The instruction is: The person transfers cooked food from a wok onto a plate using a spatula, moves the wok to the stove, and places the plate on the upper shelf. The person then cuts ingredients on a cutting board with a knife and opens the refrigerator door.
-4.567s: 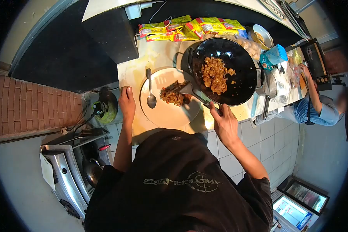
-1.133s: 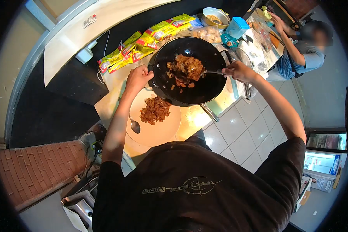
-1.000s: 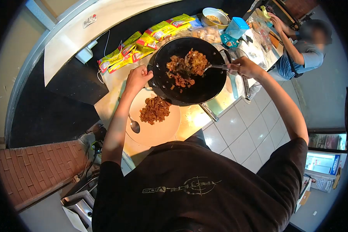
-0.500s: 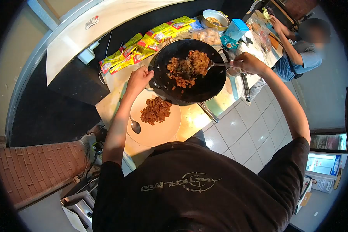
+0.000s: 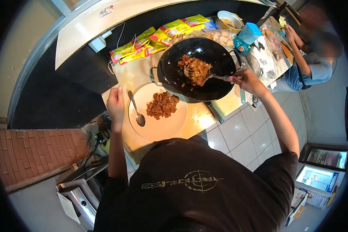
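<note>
Spatula (image 5: 219, 77), far end mostly hidden under brown food (image 5: 199, 71)

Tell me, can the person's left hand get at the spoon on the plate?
Probably yes. The left hand seems to hold nothing and is just beside the plate, close to the spoon, with nothing visible between them.
</note>
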Motion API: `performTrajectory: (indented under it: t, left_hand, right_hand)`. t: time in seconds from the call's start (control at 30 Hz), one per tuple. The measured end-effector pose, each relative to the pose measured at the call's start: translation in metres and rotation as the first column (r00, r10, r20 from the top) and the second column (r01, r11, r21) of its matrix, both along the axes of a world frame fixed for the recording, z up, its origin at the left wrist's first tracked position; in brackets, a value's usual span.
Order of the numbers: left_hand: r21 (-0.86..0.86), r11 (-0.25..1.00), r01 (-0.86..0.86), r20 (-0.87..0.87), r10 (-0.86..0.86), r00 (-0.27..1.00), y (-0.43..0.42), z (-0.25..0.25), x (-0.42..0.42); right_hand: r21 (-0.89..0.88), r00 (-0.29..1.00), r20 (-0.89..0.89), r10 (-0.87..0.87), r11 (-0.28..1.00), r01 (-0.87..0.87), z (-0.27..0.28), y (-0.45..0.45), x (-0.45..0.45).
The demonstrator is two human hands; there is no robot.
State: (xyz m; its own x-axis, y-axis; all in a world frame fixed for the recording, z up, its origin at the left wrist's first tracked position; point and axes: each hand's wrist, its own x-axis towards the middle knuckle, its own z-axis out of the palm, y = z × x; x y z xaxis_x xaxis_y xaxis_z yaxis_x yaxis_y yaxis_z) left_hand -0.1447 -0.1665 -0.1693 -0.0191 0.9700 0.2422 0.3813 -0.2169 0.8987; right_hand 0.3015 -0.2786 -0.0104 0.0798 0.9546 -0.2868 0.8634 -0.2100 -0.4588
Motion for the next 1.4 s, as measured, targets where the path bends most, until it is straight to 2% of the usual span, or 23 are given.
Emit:
performTrajectory:
  t: [0.03, 0.07, 0.13, 0.17, 0.27, 0.3, 0.4, 0.53, 0.6, 0.63, 0.73, 0.8, 0.87, 1.0, 1.13, 1.2, 1.4]
  left_hand:
    - [-0.074, 0.989, -0.129, -0.067, 0.124, 0.990, -0.015, -0.002, -0.012]
    - [-0.079, 0.986, -0.145, -0.074, 0.139, 0.988, -0.028, -0.008, -0.021]
    - [0.029, 0.978, -0.207, -0.087, 0.209, 0.974, -0.054, -0.029, -0.040]
    - [0.061, 0.970, -0.234, -0.164, 0.241, 0.957, -0.066, -0.036, -0.048]
    - [0.060, 0.944, -0.325, -0.200, 0.331, 0.922, -0.097, -0.052, -0.054]
    - [0.000, 0.930, -0.366, -0.283, 0.351, 0.892, -0.105, -0.058, -0.057]
    - [-0.016, 0.921, -0.390, -0.271, 0.371, 0.888, -0.119, -0.072, -0.056]
    - [0.026, 0.928, -0.373, -0.247, 0.367, 0.897, -0.121, -0.076, -0.052]
    - [0.027, 0.939, -0.344, -0.208, 0.342, 0.916, -0.119, -0.077, -0.052]
    - [0.029, 0.937, -0.348, -0.208, 0.346, 0.915, -0.119, -0.076, -0.052]
    - [0.045, 0.944, -0.327, -0.272, 0.326, 0.905, -0.122, -0.073, -0.052]
    - [0.029, 0.947, -0.319, -0.306, 0.312, 0.899, -0.121, -0.075, -0.053]
    - [0.035, 0.946, -0.323, -0.299, 0.318, 0.900, -0.121, -0.075, -0.052]
    - [0.030, 0.947, -0.320, -0.298, 0.314, 0.902, -0.121, -0.072, -0.053]
    - [0.036, 0.946, -0.323, -0.332, 0.316, 0.889, -0.121, -0.076, -0.053]
    - [0.102, 0.944, -0.315, -0.303, 0.331, 0.894, -0.121, -0.076, -0.053]
    - [0.066, 0.945, -0.320, -0.283, 0.325, 0.902, -0.121, -0.078, -0.054]
  right_hand:
    - [0.034, 1.000, -0.004, 0.028, 0.999, -0.028, -0.005, 0.000, 0.001]
    - [0.028, 0.999, -0.011, 0.043, 0.999, -0.043, -0.006, -0.002, -0.002]
    - [0.087, 0.999, -0.008, 0.051, 0.995, -0.050, 0.001, -0.004, -0.013]
    - [0.058, 0.995, 0.009, 0.099, 0.993, -0.099, 0.004, -0.002, -0.016]
    - [0.055, 0.992, -0.021, 0.120, 0.991, -0.119, 0.010, -0.002, -0.028]
    - [0.043, 0.991, -0.029, 0.130, 0.991, -0.129, 0.013, -0.001, -0.033]
    - [0.009, 0.991, -0.046, 0.127, 0.992, -0.126, 0.024, 0.000, -0.056]
    - [0.005, 0.976, -0.045, 0.213, 0.977, -0.213, 0.022, 0.006, -0.084]
    - [-0.043, 0.962, 0.023, 0.271, 0.962, -0.269, 0.024, 0.007, -0.102]
    - [0.064, 0.952, -0.001, 0.305, 0.950, -0.304, 0.007, 0.007, -0.103]
    - [0.103, 0.927, 0.011, 0.376, 0.921, -0.375, -0.011, 0.008, -0.118]
    - [0.092, 0.931, 0.013, 0.364, 0.927, -0.364, -0.014, 0.007, -0.131]
    - [0.003, 0.946, 0.075, 0.316, 0.948, -0.317, -0.012, 0.006, -0.143]
    - [0.106, 0.915, 0.211, 0.345, 0.922, -0.372, -0.028, 0.001, -0.148]
    - [0.108, 0.902, 0.272, 0.334, 0.921, -0.374, -0.027, -0.007, -0.156]
    - [0.144, 0.873, 0.334, 0.356, 0.896, -0.421, -0.027, -0.010, -0.159]
    - [0.155, 0.785, 0.480, 0.392, 0.843, -0.516, -0.031, -0.014, -0.166]
